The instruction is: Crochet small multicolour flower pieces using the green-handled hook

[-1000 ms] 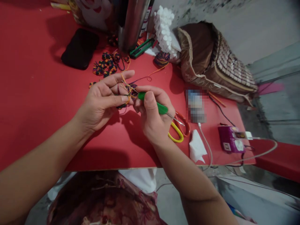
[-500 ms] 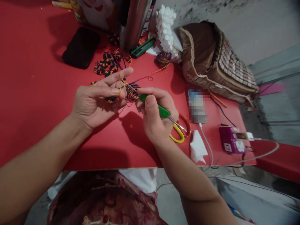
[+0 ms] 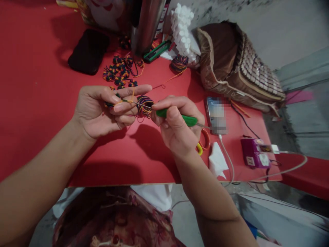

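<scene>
"Yarn in hand, but where exactly is the crochet piece (image 3: 110, 104)?"

"In the left hand (image 3: 99, 111), above the red table (image 3: 38, 130). Thumb and fingers pinch it narrowly, and an orange strand (image 3: 133, 92) runs up to an extended finger."

"And the right hand (image 3: 178, 128)?"

"Its fingers close around the green handle of the crochet hook (image 3: 190, 120). The metal shaft points towards the left hand and meets the orange yarn there; whether the tip sits inside a loop, nobody can tell."

"What lies near the 2 hands?"

"A multicoloured yarn bundle (image 3: 144, 105) between them, and the scissors (image 3: 205, 140) partly hidden behind the right hand, with 1 red and 1 yellow handle loop showing."

"Beyond them?"

"Small multicoloured yarn clusters (image 3: 117, 71) beside a black rectangular object (image 3: 88, 51). A green-edged cutter (image 3: 156, 51) is near the metal cylinder (image 3: 147, 29), and a wound yarn ball (image 3: 179, 63) rests near the white ornament (image 3: 182, 29). To the right, a phone (image 3: 218, 118) has a white cable attached, with crumpled tissue (image 3: 217, 161) close by."
</scene>
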Demonstrator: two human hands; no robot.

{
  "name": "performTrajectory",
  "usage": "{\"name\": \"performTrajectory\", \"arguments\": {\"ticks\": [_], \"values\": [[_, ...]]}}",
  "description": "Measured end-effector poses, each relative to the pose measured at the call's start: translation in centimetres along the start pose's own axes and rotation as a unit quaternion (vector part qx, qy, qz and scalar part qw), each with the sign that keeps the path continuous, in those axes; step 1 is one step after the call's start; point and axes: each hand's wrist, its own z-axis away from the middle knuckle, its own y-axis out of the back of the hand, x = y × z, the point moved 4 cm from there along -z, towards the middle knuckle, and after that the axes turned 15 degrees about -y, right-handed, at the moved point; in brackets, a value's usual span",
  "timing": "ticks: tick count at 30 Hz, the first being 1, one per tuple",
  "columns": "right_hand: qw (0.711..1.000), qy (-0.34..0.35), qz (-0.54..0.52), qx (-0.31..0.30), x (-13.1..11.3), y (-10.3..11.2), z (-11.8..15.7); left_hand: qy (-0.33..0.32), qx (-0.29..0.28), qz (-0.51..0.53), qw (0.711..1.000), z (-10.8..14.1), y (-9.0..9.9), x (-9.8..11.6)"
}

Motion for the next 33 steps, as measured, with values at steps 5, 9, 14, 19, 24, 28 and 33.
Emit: {"name": "performTrajectory", "arguments": {"ticks": [5,9,14,19,24,28,33], "values": [[0.989,0.073,-0.126,-0.033,0.1,-0.4,-1.0,0.0,-0.026,-0.018,0.999,0.0,-0.6,-0.3],[0.986,0.047,-0.152,-0.051,0.7,-1.1,-1.1,-0.052,-0.052,-0.042,0.996,0.3,-1.1,-1.1],[0.995,0.032,-0.092,-0.004,2.1,-1.5,-0.4,-0.137,-0.026,-0.147,0.979,0.3,-1.5,-2.1],[0.997,0.078,-0.003,0.028,1.8,-1.2,-0.6,-0.202,-0.013,-0.22,0.954,0.3,-1.4,-2.0],[0.981,0.173,0.087,0.031,0.9,-0.9,-0.7,-0.221,-0.031,-0.236,0.946,0.3,-1.2,-1.6],[0.976,0.185,0.11,0.034,1.0,-0.8,-0.7,-0.211,-0.048,-0.237,0.947,0.0,-1.1,-1.7],[0.979,0.171,0.108,0.007,0.7,-1.0,-0.6,-0.195,-0.034,-0.233,0.952,-0.3,-0.6,-1.9]]}}
